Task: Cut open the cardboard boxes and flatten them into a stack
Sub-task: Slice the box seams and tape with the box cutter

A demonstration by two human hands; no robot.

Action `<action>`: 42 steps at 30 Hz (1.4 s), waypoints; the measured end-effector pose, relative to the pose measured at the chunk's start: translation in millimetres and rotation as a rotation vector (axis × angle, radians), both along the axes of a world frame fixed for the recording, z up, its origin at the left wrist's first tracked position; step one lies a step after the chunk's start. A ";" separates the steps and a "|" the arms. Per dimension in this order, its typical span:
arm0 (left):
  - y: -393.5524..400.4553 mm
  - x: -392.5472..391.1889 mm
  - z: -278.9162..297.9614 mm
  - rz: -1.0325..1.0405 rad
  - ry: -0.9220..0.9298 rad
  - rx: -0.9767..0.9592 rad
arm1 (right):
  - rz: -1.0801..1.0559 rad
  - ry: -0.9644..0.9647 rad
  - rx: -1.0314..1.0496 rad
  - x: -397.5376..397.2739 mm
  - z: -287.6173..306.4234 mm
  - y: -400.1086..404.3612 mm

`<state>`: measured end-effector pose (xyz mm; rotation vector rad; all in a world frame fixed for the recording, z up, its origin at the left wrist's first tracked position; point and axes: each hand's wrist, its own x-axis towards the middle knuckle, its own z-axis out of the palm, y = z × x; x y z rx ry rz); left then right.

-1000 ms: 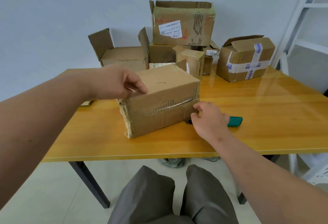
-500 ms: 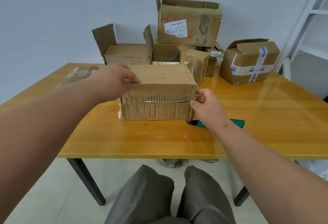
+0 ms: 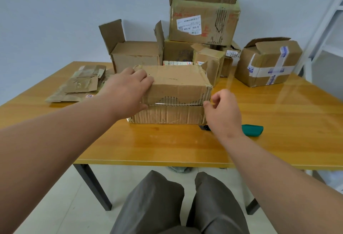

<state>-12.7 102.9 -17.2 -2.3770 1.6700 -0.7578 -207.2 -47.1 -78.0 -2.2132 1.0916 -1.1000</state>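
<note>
Pale blue-grey wall behind, glossy yellow wooden counter [image 3: 185,146] in front, and a heap of battered brown cardboard boxes [image 3: 202,18] piled against the wall at the far edge; off to the left lies a flat stack of already flattened brown cardboard [image 3: 78,87], so some of the job looks done.

Box in play is the low, wide brown cardboard box with the torn, ripped-tape front [image 3: 172,94]; it sits near the middle of the counter, long axis running left to right across the person's view, seam along the front face roughly level with the hands.

Left hand [image 3: 128,92] rests on the box's left top corner, fingers laid fairly straight over the top and thumb down the front face, so it's more bracing than gripping; right hand [image 3: 220,111] sits just at the box's right front corner, fingers curled with thumb and forefinger pinched close together; can't tell whether it actually has a bit of tape or nothing at all.

Teal-handled utility knife [image 3: 252,133] lies on the counter just right of and behind the right wrist, long axis also left to right; right hand is clearly the nearer one, so I'd guess it picks that up while the left keeps the box steady.
</note>
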 end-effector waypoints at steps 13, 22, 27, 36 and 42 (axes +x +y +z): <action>-5.5 2.2 -1.7 -0.046 -0.115 0.001 | 0.129 0.500 -0.648 8.4 -30.3 7.3; -13.3 -3.5 0.7 -0.004 -0.103 0.008 | 0.132 0.453 -0.536 19.1 -18.0 10.6; -10.9 -4.8 6.9 0.036 -0.041 0.037 | 0.110 0.421 -0.542 17.7 -22.5 13.1; -10.3 -6.2 6.7 0.054 -0.041 0.094 | 0.194 0.452 -0.606 -6.5 -35.5 11.6; -10.9 -9.1 4.7 0.008 -0.033 0.065 | 0.240 0.324 -0.628 -10.2 -21.4 -0.2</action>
